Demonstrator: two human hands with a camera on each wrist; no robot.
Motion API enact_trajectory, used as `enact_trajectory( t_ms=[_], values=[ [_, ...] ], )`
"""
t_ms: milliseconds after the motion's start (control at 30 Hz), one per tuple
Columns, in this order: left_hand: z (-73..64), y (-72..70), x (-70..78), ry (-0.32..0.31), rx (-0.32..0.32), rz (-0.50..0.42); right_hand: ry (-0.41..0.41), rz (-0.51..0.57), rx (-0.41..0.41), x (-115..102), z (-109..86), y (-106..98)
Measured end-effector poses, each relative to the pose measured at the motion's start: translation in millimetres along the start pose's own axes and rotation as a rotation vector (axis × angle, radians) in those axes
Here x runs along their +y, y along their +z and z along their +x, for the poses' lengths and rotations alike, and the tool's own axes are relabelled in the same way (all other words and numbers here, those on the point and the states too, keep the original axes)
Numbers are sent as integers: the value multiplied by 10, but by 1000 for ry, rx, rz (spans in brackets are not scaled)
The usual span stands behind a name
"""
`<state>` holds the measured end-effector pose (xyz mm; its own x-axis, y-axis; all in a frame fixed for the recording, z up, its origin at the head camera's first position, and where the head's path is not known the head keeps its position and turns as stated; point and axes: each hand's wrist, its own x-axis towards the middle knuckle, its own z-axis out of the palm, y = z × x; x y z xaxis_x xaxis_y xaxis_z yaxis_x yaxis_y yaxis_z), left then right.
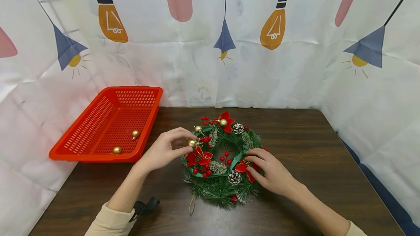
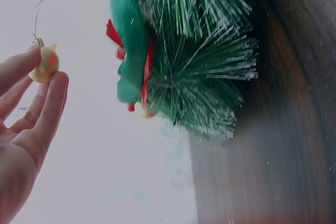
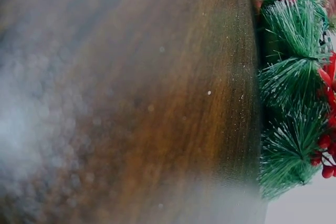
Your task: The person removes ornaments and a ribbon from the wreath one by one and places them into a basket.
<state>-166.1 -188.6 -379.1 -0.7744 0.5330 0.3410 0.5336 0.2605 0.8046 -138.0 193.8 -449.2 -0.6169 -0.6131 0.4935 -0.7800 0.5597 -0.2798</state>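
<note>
A green wreath with red poinsettias, red berries, pinecones and a green ribbon lies on the table. At its left side my left hand pinches a small gold ball ornament between thumb and fingertips, just above a red poinsettia. A thin thread loop rises from the ball in the left wrist view. My right hand rests on the wreath's right side, with relaxed fingers and thumb either side of another poinsettia. More gold balls sit near the wreath's top.
A red plastic basket stands at the back left with two gold balls inside. Near my left sleeve lies a black object, partly hidden. A printed curtain hangs behind the dark wooden table.
</note>
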Motion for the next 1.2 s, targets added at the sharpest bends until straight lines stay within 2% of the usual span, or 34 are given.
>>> enact_trajectory(
  t_ms=[200,333,567,767,1067,1200],
  values=[
    [-38,-124,-16,-47,44,-7,-16,-6,11,-10,6,7],
    [-62,-208,-26,-73,73,22,-24,-10,20,-3,7,11],
    [-108,-328,-94,-73,125,38,-11,-2,-4,-1,7,-3],
    [-145,-432,-124,-99,162,36,-20,-6,0,5,-4,2],
    [-188,-578,-142,-158,227,119,-8,-5,-9,6,-2,-4],
    [-198,-637,-139,-171,246,121,-11,-4,-7,8,-5,-1]
  ],
)
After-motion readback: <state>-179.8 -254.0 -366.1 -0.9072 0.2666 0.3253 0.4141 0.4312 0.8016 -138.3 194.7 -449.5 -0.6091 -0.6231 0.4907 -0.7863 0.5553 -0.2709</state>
